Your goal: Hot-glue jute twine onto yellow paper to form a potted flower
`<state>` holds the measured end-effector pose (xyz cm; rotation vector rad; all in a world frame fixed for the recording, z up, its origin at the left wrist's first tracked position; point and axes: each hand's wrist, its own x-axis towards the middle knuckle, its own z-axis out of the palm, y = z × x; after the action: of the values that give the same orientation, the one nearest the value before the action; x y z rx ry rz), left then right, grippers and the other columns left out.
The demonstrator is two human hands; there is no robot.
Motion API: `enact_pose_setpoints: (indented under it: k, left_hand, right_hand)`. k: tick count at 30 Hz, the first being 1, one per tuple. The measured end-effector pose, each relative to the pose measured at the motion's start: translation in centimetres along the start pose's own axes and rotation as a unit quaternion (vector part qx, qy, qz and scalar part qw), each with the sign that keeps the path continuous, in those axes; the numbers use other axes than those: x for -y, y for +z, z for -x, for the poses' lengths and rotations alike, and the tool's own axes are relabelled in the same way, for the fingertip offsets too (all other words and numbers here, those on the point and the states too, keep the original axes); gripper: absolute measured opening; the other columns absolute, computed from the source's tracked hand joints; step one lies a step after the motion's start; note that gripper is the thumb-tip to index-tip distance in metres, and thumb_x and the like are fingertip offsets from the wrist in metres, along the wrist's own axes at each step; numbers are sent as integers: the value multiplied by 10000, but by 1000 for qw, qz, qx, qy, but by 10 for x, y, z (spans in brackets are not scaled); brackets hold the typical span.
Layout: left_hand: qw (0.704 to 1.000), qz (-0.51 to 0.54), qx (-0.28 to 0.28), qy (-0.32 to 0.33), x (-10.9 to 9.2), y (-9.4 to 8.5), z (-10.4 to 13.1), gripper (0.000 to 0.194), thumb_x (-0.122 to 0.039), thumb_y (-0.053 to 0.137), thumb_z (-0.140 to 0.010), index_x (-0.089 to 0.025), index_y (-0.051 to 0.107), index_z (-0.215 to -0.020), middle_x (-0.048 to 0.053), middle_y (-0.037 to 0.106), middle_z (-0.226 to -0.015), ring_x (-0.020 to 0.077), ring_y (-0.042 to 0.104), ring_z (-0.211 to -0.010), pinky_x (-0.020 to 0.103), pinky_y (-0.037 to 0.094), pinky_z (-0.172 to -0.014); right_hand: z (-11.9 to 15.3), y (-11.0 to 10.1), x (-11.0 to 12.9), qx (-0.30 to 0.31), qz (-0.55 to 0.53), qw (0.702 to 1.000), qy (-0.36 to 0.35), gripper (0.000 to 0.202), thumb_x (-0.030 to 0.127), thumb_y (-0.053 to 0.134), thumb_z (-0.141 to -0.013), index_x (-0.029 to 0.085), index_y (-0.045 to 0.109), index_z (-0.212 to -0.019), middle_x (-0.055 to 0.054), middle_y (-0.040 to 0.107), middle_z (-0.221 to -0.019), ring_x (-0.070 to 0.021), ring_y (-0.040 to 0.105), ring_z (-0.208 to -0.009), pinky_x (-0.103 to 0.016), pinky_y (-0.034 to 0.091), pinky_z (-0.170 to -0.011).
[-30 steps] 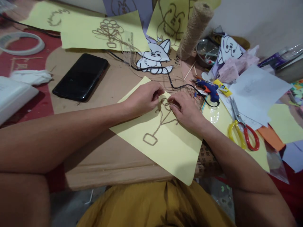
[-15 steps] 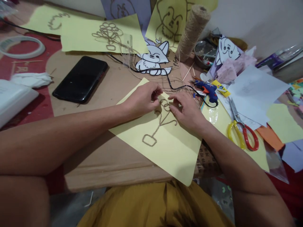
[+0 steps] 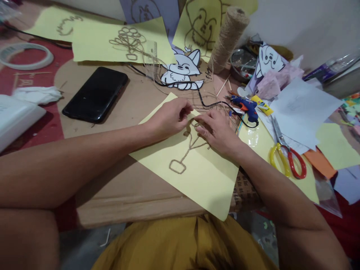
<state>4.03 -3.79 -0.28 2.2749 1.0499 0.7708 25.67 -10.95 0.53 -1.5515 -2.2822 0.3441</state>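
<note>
Brown cardboard tabletop (image 3: 135,97), white wall (image 3: 309,22) behind.

— That yellow sheet (image 3: 197,180) is looking like matt paper, and the twine figure (image 3: 185,152) on it is showing rough, hairy fibre.

— The phone (image 3: 95,93) is gleaming glossy black; the board (image 3: 126,187) underneath is looking like dull brown cardboard. The scissors (image 3: 284,150) are showing shiny handles, plastic probably.
</note>
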Motion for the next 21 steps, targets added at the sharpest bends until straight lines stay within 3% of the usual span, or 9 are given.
enact_pose_setpoints:
  k: [2,6,9,14,18,21]
  left_hand:
    - [1000,-1,6,-9,-1,-1,0,298,-55,633,-759,-153,686,-1035,30,706,-895,145,600,-707,270,462,-672]
    - [999,-5,25,-21,-2,-2,0,310,-57,639,-753,-164,683,-1040,37,713,-925,152,609,-729,272,464,-675]
    - [999,-14,26,-13,0,-1,-1,296,-61,630,-752,-164,676,-1026,45,709,-942,158,609,-743,278,467,-685]
    - [999,-17,27,-1,4,1,-2,302,-64,615,-755,-155,675,-1037,52,699,-947,163,619,-755,282,480,-700]
    - [999,-16,31,-1,5,0,-1,313,-72,612,-762,-160,673,-1056,49,703,-954,154,615,-744,273,490,-699]
    - [999,-16,29,-2,6,-1,0,304,-80,607,-757,-163,665,-1043,42,696,-935,148,612,-732,269,496,-695]
  right_hand:
    - [0,-2,-1,-5,-6,1000,1,474,590,518,-1066,257,743,-1316,-120,682,-1210,-332,547,-1164,-514,409,-1030]
    - [1,-12,-9,-77,-33,997,1,515,631,474,-1070,263,693,-1355,-118,704,-1175,-316,586,-1152,-515,438,-1053]
    - [6,-24,-18,-108,-36,993,-14,491,638,485,-1064,238,735,-1201,-118,726,-1120,-306,619,-1124,-495,461,-1041]
    - [18,-46,-28,-38,-37,999,-7,471,614,512,-1061,211,750,-1000,-110,744,-1047,-278,663,-1030,-437,504,-936]
    - [20,-59,-33,-25,-11,1000,2,478,617,527,-1048,194,750,-1060,-144,739,-1144,-307,650,-1126,-474,493,-1012]
    - [19,-61,-35,-27,24,999,32,422,522,523,-1065,166,747,-1101,-181,728,-1195,-328,635,-1172,-492,487,-1030]
